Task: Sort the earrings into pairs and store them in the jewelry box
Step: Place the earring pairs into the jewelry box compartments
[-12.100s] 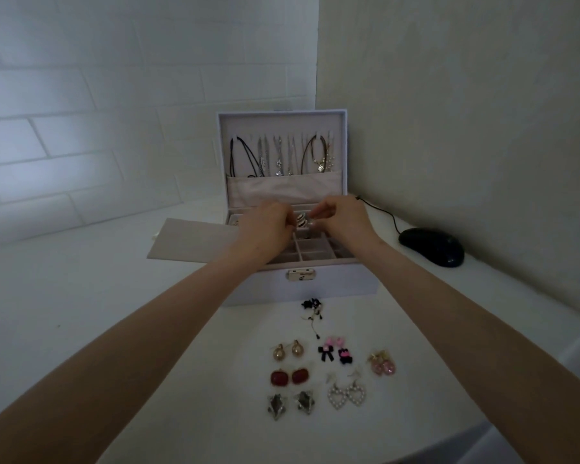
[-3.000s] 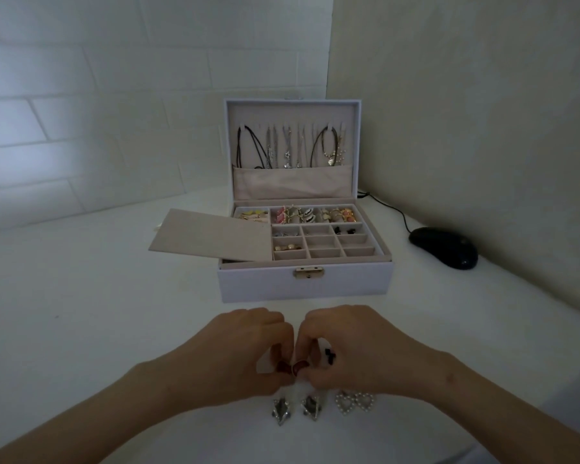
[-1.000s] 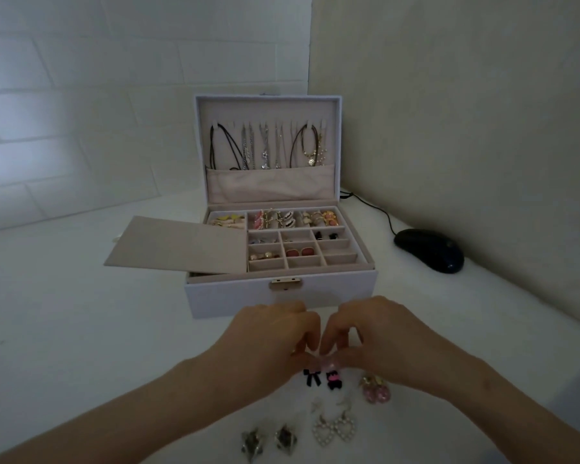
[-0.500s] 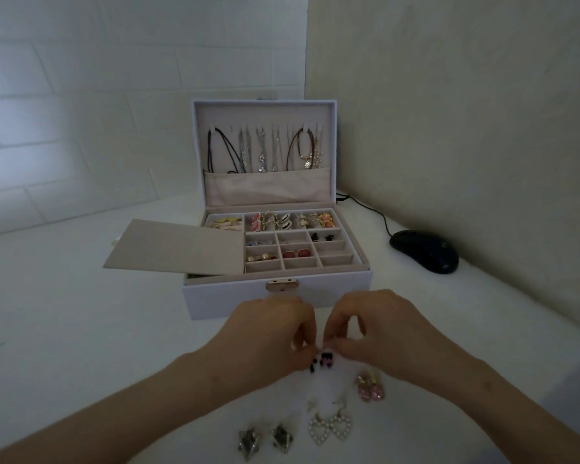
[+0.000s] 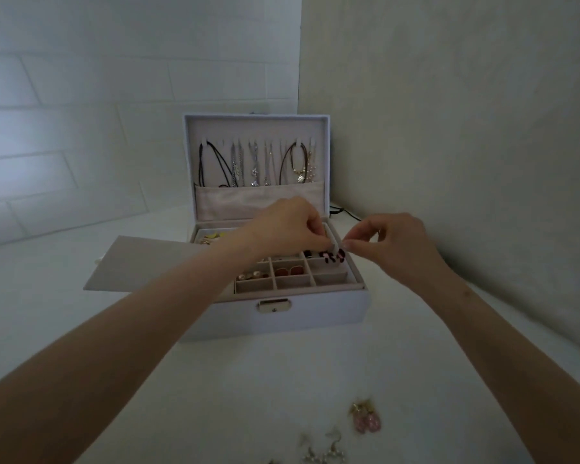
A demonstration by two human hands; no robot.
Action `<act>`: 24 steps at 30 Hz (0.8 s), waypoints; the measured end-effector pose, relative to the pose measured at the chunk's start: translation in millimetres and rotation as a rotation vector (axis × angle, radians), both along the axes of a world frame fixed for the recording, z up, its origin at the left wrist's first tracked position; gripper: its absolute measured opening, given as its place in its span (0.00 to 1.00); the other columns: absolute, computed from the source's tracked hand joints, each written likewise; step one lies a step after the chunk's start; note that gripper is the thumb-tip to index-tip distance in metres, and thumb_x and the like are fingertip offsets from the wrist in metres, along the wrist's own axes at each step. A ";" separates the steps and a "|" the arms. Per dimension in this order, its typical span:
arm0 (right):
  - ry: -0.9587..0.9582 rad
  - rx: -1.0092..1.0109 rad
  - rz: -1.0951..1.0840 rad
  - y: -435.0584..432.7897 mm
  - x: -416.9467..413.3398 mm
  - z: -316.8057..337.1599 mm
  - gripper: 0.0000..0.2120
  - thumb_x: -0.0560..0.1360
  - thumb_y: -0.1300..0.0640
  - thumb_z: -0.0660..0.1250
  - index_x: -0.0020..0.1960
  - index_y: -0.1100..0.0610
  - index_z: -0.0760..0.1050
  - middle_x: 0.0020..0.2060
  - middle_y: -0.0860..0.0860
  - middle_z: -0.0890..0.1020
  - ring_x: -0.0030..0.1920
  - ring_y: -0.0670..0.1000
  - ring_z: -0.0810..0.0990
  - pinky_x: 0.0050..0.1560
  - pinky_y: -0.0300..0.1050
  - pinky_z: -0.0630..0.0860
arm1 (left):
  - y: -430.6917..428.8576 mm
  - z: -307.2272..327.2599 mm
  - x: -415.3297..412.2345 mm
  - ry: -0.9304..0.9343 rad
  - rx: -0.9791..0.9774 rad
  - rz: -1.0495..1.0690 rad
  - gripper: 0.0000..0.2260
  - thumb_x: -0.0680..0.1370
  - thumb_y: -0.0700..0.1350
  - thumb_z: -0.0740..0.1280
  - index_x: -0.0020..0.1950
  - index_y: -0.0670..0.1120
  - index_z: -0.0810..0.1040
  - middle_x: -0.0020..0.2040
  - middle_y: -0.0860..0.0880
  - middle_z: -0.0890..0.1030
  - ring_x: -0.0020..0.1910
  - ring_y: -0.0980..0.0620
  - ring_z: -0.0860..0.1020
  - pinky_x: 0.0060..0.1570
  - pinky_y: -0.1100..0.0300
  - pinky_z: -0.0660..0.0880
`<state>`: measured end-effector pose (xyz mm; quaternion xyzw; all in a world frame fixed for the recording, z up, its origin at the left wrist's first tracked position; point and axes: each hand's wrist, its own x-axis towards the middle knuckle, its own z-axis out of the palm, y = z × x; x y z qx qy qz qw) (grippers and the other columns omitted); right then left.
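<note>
The white jewelry box (image 5: 315, 324) stands open on the white table, necklaces hanging inside its raised lid. My left hand (image 5: 290, 229) and my right hand (image 5: 394, 244) hover over the box's right compartments. Each pinches one of the black bow earrings (image 5: 332, 256), which hang side by side just above a right-column compartment. Red earrings (image 5: 288, 271) and pearl-gold earrings (image 5: 248, 275) lie in compartments nearer the front. On the table near me lie pink earrings (image 5: 365, 420) and heart-shaped pearl earrings (image 5: 325, 455).
A beige flat panel (image 5: 141, 262) rests over the box's left half and juts out to the left. A black cable (image 5: 345, 212) runs behind the box along the right wall. Walls close in at the back and right.
Both hands lifted the black bow earrings off the table and carried them forward, over the box's right compartments. The camera tilted, so the table earrings now sit at the bottom edge.
</note>
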<state>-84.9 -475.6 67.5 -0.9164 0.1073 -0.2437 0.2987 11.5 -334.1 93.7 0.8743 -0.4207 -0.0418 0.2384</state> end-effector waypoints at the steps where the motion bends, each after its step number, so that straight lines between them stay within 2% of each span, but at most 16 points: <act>1: 0.015 0.000 -0.003 -1.3 3.6 -1.8 0.03 0.68 0.53 0.74 0.39 0.51 0.81 0.33 0.44 0.80 0.27 0.32 0.72 0.28 0.29 0.65 | -4.3 -0.5 3.6 0.017 0.032 -0.007 0.09 0.72 0.51 0.71 0.43 0.46 0.81 0.36 0.52 0.78 0.33 0.58 0.72 0.35 0.63 0.70; 4: 0.056 0.011 0.000 -4.6 12.7 -7.6 0.04 0.68 0.52 0.74 0.39 0.51 0.82 0.33 0.44 0.79 0.28 0.32 0.71 0.29 0.30 0.65 | -13.0 -6.2 12.0 0.039 0.128 -0.002 0.08 0.72 0.51 0.71 0.41 0.47 0.80 0.37 0.50 0.79 0.35 0.54 0.74 0.37 0.61 0.72; 7: 0.099 0.010 0.008 -6.6 19.3 -11.6 0.04 0.67 0.52 0.75 0.39 0.51 0.82 0.29 0.43 0.75 0.28 0.40 0.71 0.30 0.31 0.63 | -16.2 -13.8 18.3 0.045 0.213 0.023 0.06 0.72 0.50 0.70 0.39 0.49 0.80 0.39 0.48 0.81 0.39 0.52 0.76 0.40 0.58 0.75; 11: 0.151 0.072 0.072 -7.5 24.1 -12.8 0.04 0.65 0.55 0.76 0.35 0.50 0.80 0.26 0.45 0.73 0.29 0.43 0.68 0.31 0.38 0.63 | -15.3 -19.1 21.0 0.030 0.253 0.010 0.09 0.73 0.51 0.70 0.36 0.49 0.77 0.33 0.52 0.76 0.34 0.55 0.74 0.34 0.62 0.70; 15: 0.187 0.073 0.074 -9.2 28.4 -17.5 0.06 0.66 0.56 0.75 0.34 0.48 0.79 0.26 0.43 0.73 0.30 0.43 0.69 0.35 0.40 0.66 | -17.5 -22.6 18.8 -0.137 0.243 0.029 0.07 0.73 0.52 0.69 0.40 0.49 0.79 0.39 0.51 0.78 0.39 0.54 0.75 0.32 0.63 0.66; 18: 0.202 -0.037 0.025 -10.7 30.3 -20.0 0.03 0.67 0.53 0.74 0.39 0.50 0.81 0.28 0.42 0.71 0.31 0.42 0.68 0.33 0.40 0.64 | -17.8 -26.5 17.1 -0.252 0.231 0.031 0.06 0.75 0.50 0.67 0.46 0.48 0.79 0.46 0.50 0.79 0.43 0.54 0.73 0.40 0.61 0.69; 21: 0.204 -0.151 -0.015 -8.3 29.7 -20.1 0.04 0.69 0.51 0.73 0.41 0.50 0.80 0.29 0.42 0.69 0.32 0.42 0.69 0.32 0.39 0.62 | -16.9 -28.6 13.3 -0.311 0.224 0.040 0.07 0.75 0.51 0.67 0.47 0.48 0.78 0.49 0.49 0.79 0.48 0.51 0.75 0.42 0.60 0.68; 24: 0.221 -0.245 -0.042 -0.8 30.4 -19.8 0.02 0.70 0.54 0.71 0.42 0.51 0.78 0.34 0.43 0.72 0.43 0.47 0.74 0.39 0.41 0.64 | -17.5 -31.1 7.5 -0.461 0.217 0.035 0.08 0.75 0.52 0.65 0.47 0.48 0.78 0.51 0.48 0.79 0.51 0.49 0.77 0.44 0.58 0.69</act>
